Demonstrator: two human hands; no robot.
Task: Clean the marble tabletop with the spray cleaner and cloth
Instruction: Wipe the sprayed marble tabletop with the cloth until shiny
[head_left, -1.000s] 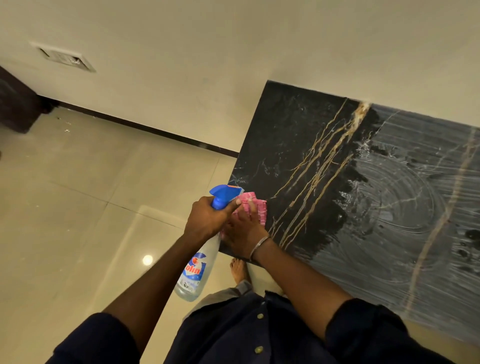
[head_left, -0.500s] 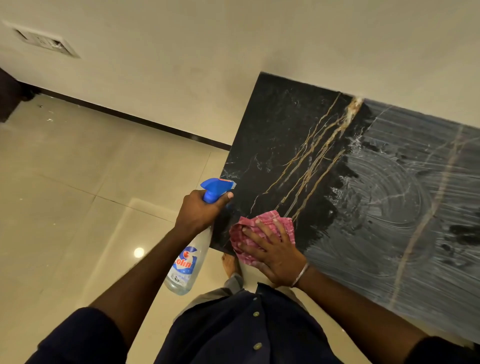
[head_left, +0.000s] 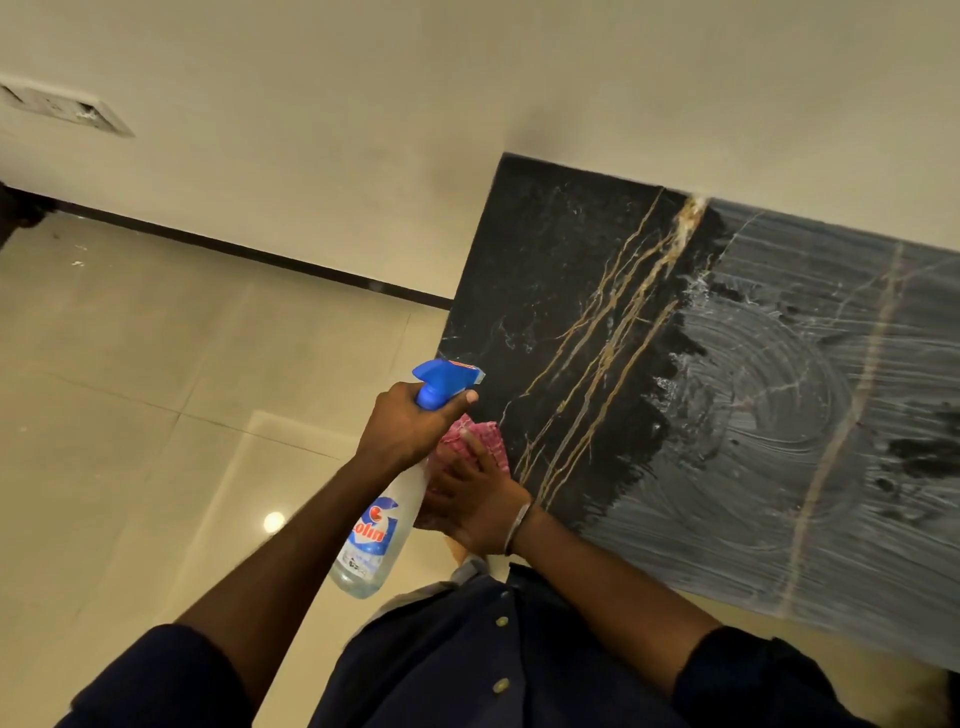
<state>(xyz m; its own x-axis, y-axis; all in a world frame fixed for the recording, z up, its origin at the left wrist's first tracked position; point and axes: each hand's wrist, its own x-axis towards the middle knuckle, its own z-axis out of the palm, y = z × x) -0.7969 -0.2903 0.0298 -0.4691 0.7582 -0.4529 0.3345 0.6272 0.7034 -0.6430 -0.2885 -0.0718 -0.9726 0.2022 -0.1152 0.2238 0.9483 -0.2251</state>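
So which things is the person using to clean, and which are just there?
For the job: spray bottle in the left hand, pink cloth under the right hand, marble tabletop.
Just there: wall plate, floor tiles, bracelet.

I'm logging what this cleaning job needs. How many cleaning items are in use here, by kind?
Spray bottle: 1, gripped by the left hand
Cloth: 1, pink, under the right hand
Total: 2
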